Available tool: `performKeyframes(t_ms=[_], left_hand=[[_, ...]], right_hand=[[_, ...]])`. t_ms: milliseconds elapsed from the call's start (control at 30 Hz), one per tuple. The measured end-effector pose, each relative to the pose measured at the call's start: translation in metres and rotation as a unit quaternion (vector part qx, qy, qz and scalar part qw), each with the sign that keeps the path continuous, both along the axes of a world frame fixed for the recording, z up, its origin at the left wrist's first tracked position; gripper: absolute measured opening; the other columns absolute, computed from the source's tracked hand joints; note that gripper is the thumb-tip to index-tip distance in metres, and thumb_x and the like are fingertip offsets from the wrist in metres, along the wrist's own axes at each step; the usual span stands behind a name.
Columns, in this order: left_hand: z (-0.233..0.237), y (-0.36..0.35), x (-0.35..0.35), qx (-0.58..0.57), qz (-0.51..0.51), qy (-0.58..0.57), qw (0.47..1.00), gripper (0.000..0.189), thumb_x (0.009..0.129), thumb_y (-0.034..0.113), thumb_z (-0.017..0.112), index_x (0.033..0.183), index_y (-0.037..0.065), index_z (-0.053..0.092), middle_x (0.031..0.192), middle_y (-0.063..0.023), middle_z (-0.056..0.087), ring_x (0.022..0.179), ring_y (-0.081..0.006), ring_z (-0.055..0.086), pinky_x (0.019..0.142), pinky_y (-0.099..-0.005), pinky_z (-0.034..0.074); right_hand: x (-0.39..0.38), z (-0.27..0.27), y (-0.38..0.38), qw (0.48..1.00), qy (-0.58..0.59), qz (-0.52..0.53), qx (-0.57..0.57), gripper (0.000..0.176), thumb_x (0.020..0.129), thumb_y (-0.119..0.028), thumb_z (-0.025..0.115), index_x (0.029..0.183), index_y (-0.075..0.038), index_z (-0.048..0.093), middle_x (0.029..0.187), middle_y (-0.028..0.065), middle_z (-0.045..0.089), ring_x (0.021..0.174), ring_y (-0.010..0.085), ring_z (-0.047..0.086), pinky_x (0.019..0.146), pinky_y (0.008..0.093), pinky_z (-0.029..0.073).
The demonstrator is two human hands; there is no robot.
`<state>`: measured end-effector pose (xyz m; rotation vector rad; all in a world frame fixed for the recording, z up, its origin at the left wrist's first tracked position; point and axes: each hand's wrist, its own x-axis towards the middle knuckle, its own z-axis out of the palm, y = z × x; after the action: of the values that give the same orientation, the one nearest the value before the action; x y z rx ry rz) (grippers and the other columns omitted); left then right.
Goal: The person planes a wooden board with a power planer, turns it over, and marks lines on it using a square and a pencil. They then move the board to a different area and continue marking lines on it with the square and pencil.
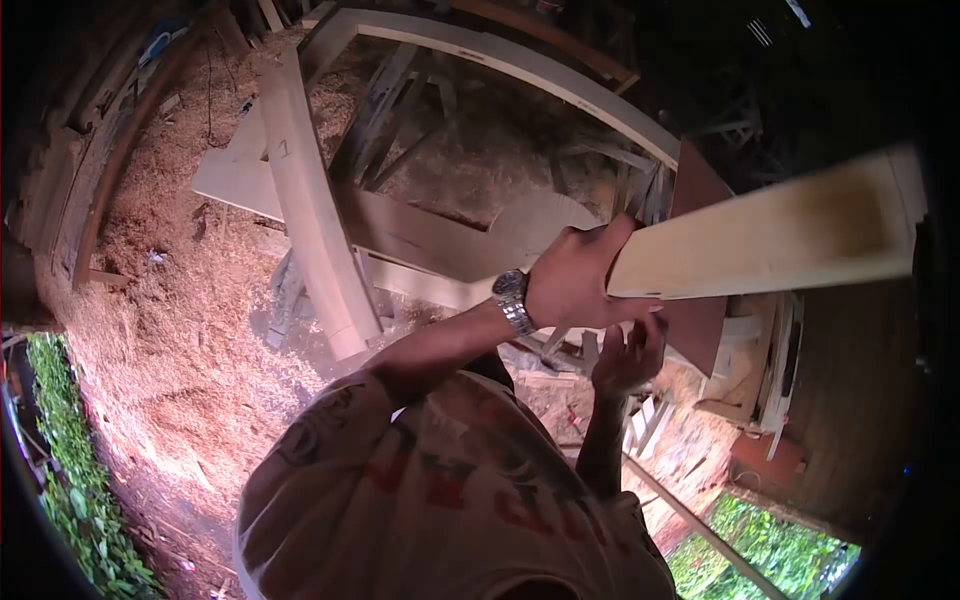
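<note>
My left hand (572, 276), with a metal-banded watch (511, 302) on its wrist, is closed around the near end of a pale wooden plank (760, 232). The plank is raised and stretches away to the right, its far part darker on the face. Just below its near end is my right hand (630, 358), fingers partly curled and apart, the fingertips close to the plank's lower edge. Behind the plank stands a reddish-brown flat panel (697, 325), partly covered by it.
A long board marked "1" (300, 190) leans at the left over other planks. A pale timber beam (530, 62) runs across the back. Wood shavings (190, 370) cover the ground. A thin pole (700, 525) lies at lower right, near green plants (745, 540).
</note>
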<state>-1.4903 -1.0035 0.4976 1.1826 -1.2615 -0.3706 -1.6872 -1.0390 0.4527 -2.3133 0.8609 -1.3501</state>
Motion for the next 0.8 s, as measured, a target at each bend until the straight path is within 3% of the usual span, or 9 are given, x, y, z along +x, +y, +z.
performKeyframes(t_ms=[133,267,367,433,500,567,633,667,800], left_hand=[[-0.013,-0.059,0.020,-0.019,0.014,-0.172,0.985,0.056,0.074,0.036,0.088,0.114,0.009,0.059,0.089,-0.0120,0.072,0.077,-0.0340,0.074,0.065,-0.0427,0.059],[-0.022,-0.135,0.016,-0.036,-0.030,-0.301,0.952,0.043,0.073,0.024,0.076,0.109,0.007,0.060,0.103,-0.0128,0.071,0.091,-0.0327,0.073,0.068,-0.0430,0.060],[-0.053,-0.189,0.007,-0.098,-0.019,-0.407,0.908,0.031,0.079,0.018,0.073,0.109,0.011,0.070,0.104,-0.0085,0.073,0.089,-0.0268,0.074,0.070,-0.0368,0.061],[-0.082,-0.216,0.003,-0.102,-0.031,-0.416,0.903,0.028,0.082,0.015,0.072,0.109,0.011,0.072,0.106,-0.0082,0.074,0.092,-0.0261,0.074,0.075,-0.0367,0.061],[-0.108,-0.231,0.010,-0.102,-0.043,-0.440,0.891,0.028,0.083,0.015,0.072,0.111,0.012,0.073,0.108,-0.0075,0.074,0.095,-0.0253,0.073,0.080,-0.0365,0.061],[-0.133,-0.243,0.029,-0.102,-0.055,-0.478,0.871,0.031,0.083,0.018,0.073,0.114,0.013,0.075,0.110,-0.0066,0.074,0.100,-0.0243,0.073,0.087,-0.0362,0.060],[-0.161,-0.243,0.047,-0.071,-0.060,-0.482,0.871,0.035,0.084,0.022,0.075,0.118,0.016,0.076,0.117,-0.0082,0.074,0.107,-0.0244,0.072,0.094,-0.0380,0.059],[-0.166,-0.248,0.061,-0.071,-0.063,-0.479,0.873,0.036,0.084,0.024,0.075,0.119,0.016,0.075,0.120,-0.0089,0.074,0.109,-0.0245,0.072,0.096,-0.0386,0.058],[-0.212,-0.260,0.121,-0.085,-0.079,-0.474,0.873,0.035,0.086,0.028,0.076,0.120,0.017,0.075,0.131,-0.0088,0.070,0.119,-0.0251,0.068,0.104,-0.0421,0.055]], right_hand=[[-0.012,0.035,-0.044,0.966,0.021,0.069,-0.247,0.028,0.096,-0.020,0.065,0.110,0.004,0.066,0.083,0.0150,0.063,0.058,0.0244,0.053,0.052,0.0382,0.044],[-0.020,0.096,-0.104,0.929,0.011,0.034,-0.368,0.024,0.098,-0.017,0.057,0.096,0.004,0.067,0.077,0.0144,0.063,0.059,0.0260,0.055,0.053,0.0400,0.047],[-0.039,0.125,-0.160,0.957,0.123,-0.065,-0.254,0.025,0.096,-0.012,0.063,0.112,0.005,0.072,0.097,0.0248,0.070,0.087,0.0402,0.066,0.077,0.0483,0.055],[-0.038,0.140,-0.198,0.942,0.294,-0.115,-0.115,0.039,0.088,-0.010,0.071,0.126,0.001,0.069,0.111,0.0220,0.070,0.100,0.0412,0.066,0.089,0.0479,0.053],[-0.066,0.103,-0.233,0.905,0.413,-0.104,-0.025,0.067,0.078,-0.010,0.083,0.141,-0.004,0.060,0.128,0.0195,0.065,0.115,0.0404,0.062,0.098,0.0494,0.051],[-0.090,0.056,-0.250,0.885,0.388,-0.061,0.252,0.069,0.072,-0.022,0.091,0.133,-0.005,0.064,0.130,0.0169,0.066,0.120,0.0401,0.060,0.108,0.0493,0.044],[-0.093,0.019,-0.261,0.893,0.339,0.070,0.289,0.070,0.063,-0.026,0.096,0.124,-0.007,0.067,0.132,0.0172,0.063,0.124,0.0390,0.058,0.108,0.0516,0.043],[-0.082,0.005,-0.264,0.900,0.345,0.094,0.249,0.087,0.057,-0.017,0.099,0.133,-0.005,0.060,0.128,0.0186,0.061,0.122,0.0392,0.058,0.102,0.0488,0.048],[-0.041,-0.071,-0.279,0.898,0.344,0.221,0.161,0.091,0.058,-0.027,0.096,0.136,-0.001,0.058,0.128,0.0229,0.060,0.115,0.0439,0.056,0.097,0.0539,0.045]])
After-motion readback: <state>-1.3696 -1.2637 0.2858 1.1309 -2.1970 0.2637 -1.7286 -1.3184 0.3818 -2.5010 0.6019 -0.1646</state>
